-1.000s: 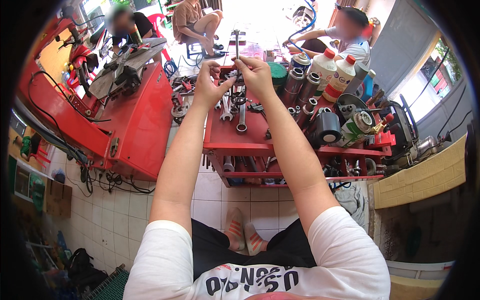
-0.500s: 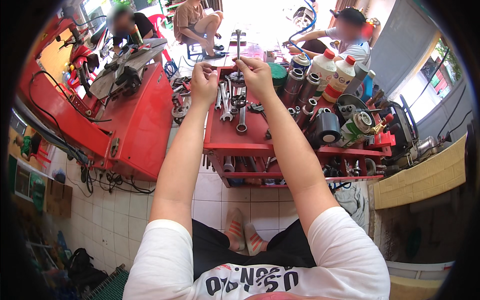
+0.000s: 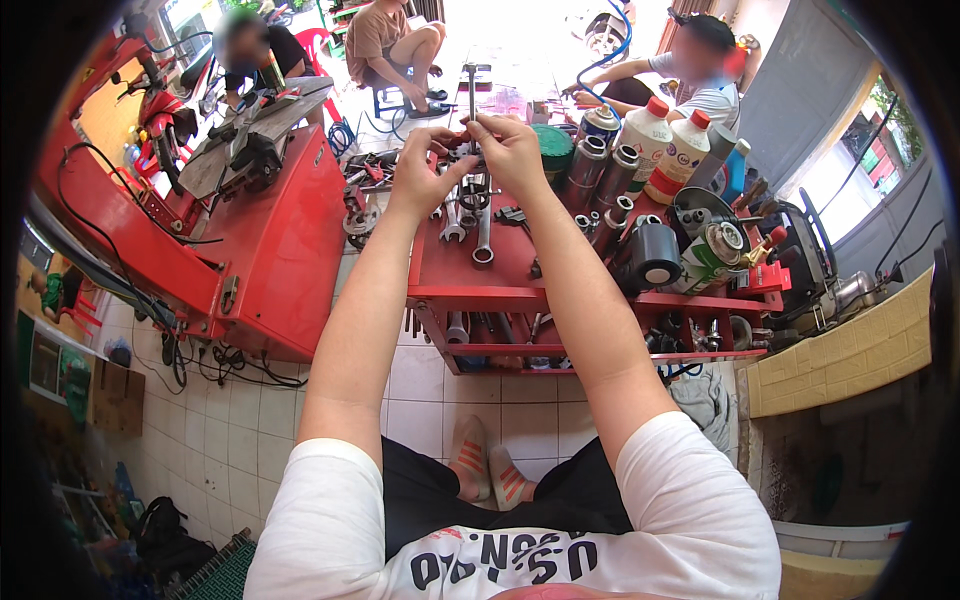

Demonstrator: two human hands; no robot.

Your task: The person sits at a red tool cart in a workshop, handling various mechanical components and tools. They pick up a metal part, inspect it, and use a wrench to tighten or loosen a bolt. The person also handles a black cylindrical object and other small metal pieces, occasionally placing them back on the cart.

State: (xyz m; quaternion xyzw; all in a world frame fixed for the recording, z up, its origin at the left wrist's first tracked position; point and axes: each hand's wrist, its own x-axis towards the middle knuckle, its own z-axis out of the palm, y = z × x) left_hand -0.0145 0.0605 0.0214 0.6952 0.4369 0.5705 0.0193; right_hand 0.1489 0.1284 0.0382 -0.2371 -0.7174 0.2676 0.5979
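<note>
So everything's going on around the red cart (image 3: 435, 262). The right hand (image 3: 508, 158) is over the cart's far end, thumb and fingers pinched tight on a thin metal rod (image 3: 473, 100) that stands pretty much upright. The rod's top sticks up past the fingers; the lower end is hidden, so no clue what it's resting on, if anything.

The left hand (image 3: 422, 175) is just beside it, over the cart's far left corner. It's half curled, thumb and fingers well parted, and I can't make out anything in its grip. The thumb reaches toward the rod, but I can't tell if it's touching anything.

On the cart below the hands there's a ring wrench (image 3: 483, 238) lying lengthwise with a fork-ended wrench (image 3: 453, 228) to its left. The cart's right side is crammed: green tub (image 3: 553, 143), a white bottle (image 3: 648, 138) with a red cap, a black can (image 3: 652, 258). Red cabinet (image 3: 285, 240) is left of the cart, and a person in brown (image 3: 378, 40) sits beyond it.
</note>
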